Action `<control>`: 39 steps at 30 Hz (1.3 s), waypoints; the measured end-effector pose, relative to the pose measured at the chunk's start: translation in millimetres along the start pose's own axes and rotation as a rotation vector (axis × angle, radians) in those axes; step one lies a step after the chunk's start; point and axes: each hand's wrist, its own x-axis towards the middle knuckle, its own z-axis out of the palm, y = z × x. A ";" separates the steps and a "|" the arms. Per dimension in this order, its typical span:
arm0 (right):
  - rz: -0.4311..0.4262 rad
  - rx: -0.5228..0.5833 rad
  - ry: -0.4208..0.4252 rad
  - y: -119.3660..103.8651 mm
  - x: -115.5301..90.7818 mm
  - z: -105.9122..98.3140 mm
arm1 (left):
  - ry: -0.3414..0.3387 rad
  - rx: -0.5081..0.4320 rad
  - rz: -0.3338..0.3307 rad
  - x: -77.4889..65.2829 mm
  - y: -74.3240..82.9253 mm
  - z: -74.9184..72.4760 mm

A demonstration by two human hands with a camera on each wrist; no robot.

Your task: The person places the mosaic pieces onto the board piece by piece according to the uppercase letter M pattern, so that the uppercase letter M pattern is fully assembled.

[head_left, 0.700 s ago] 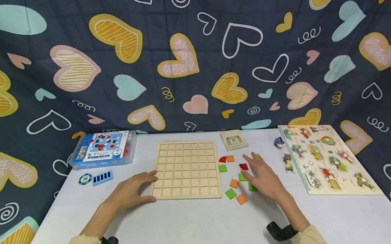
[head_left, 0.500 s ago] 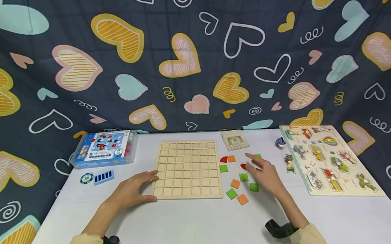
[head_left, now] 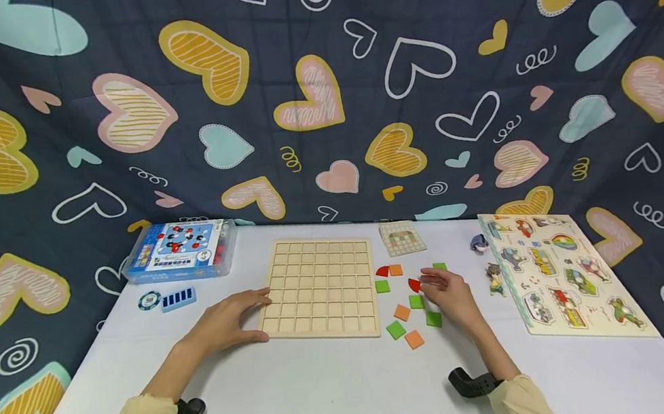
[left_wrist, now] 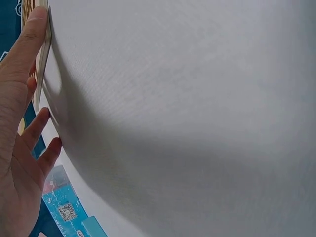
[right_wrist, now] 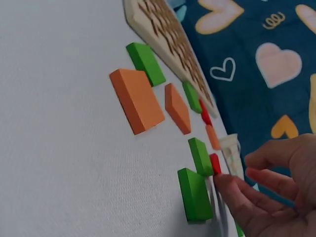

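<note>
A square wooden grid board [head_left: 321, 289] lies in the middle of the table. My left hand [head_left: 225, 323] rests against its left side, fingers extended and thumb near the lower left corner; the left wrist view shows the thumb on the board's edge [left_wrist: 43, 59]. To the right of the board my right hand [head_left: 453, 299] is low over the tiles, its fingers bent at a red quarter-round tile [head_left: 414, 284]. In the right wrist view the thumb tip is at this red tile [right_wrist: 214, 163], with the index finger apart. Green tiles [head_left: 433, 319] and orange tiles [head_left: 414, 339] lie around.
A patterned card [head_left: 402, 238] lies behind the tiles. On the right are a picture puzzle board [head_left: 564, 276] and two small figurines [head_left: 495, 279]. At the left stand a clear plastic box [head_left: 180, 250], a round chip [head_left: 149, 301] and a blue slotted piece [head_left: 178, 299].
My right hand has drawn its spread fingers in toward the red quarter-round tile, which lies about where it was. My left hand stays at the board; the view has shifted slightly.
</note>
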 end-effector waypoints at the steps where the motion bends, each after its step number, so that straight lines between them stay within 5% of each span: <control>1: 0.001 0.000 -0.001 0.7 1.1 0.3 | -0.001 -0.001 -0.002 0.2 0.4 -0.1; 16: -0.295 -0.129 -0.204 9.2 24.8 -10.1 | -0.013 -0.003 -0.009 3.7 2.8 -3.5; 27: -0.270 -0.141 -0.189 15.3 28.5 -8.0 | -0.024 -0.010 -0.006 2.2 3.3 -1.2; 39: -0.233 -0.103 -0.059 16.7 24.8 -4.2 | -0.008 -0.025 0.012 2.2 3.8 -2.2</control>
